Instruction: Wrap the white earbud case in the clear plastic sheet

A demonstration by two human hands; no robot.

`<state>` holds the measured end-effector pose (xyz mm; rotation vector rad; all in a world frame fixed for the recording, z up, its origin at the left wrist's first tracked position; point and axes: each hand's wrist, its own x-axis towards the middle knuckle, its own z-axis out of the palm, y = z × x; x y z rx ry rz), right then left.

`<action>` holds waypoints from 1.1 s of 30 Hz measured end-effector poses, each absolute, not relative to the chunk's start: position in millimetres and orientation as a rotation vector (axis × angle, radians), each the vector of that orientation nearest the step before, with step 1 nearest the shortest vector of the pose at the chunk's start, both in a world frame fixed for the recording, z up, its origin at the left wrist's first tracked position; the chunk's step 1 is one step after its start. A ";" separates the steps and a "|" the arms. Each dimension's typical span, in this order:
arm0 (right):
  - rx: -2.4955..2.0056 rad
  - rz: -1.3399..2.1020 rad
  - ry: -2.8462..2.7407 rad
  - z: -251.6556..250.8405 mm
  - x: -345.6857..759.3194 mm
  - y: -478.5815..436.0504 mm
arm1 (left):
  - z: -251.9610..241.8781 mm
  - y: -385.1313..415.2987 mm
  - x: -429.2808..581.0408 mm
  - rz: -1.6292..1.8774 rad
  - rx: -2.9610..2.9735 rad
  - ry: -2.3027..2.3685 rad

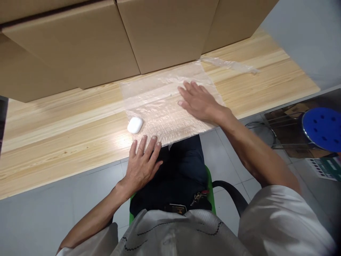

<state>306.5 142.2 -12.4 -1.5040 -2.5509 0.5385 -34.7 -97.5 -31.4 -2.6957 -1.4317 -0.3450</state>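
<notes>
A clear plastic sheet (160, 113), wrinkled along its near part, lies spread on the wooden table (66, 142). My right hand (198, 101) rests palm down over the sheet's right half, fingers stretched out and slightly blurred. At the sheet's near left corner, my left hand (142, 161) lies with its fingertips on the table edge, fingers spread and holding nothing. Just above those fingertips sits a small white rounded case (135, 125), on or beside the sheet's left edge; I cannot tell which.
Large cardboard boxes (165, 32) stand along the table's back. A crumpled plastic strip (230, 65) lies right of the sheet. To the right, below the table, is a blue round stool (323, 128) beside a green printed box (326, 169). I sit on a green seat (210, 188).
</notes>
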 end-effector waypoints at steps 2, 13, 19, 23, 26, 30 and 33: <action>-1.594 0.516 -2.508 -15.3 324.6 157.8 | -31.4 -98.1 -34.4 -0.361 -2.694 -1.430; -1.676 0.404 -2.420 -0.6 336.2 165.7 | -29.8 -98.5 -33.5 -0.385 -2.696 -1.417; -1.526 0.501 -2.566 -0.4 306.1 140.7 | -29.7 -98.9 -32.7 -0.401 -2.690 -1.408; -1.648 0.478 -2.477 -10.5 327.7 168.3 | -28.8 -98.5 -33.1 -0.387 -2.691 -1.412; -1.667 0.479 -2.434 -9.8 347.1 188.6 | -28.6 -97.8 -33.0 -0.375 -2.688 -1.409; -1.665 0.473 -2.408 0.6 344.9 181.2 | -30.1 -97.7 -32.9 -0.378 -2.690 -1.414; -1.568 0.500 -2.479 5.3 323.5 158.1 | -31.3 -98.3 -33.3 -0.374 -2.701 -1.441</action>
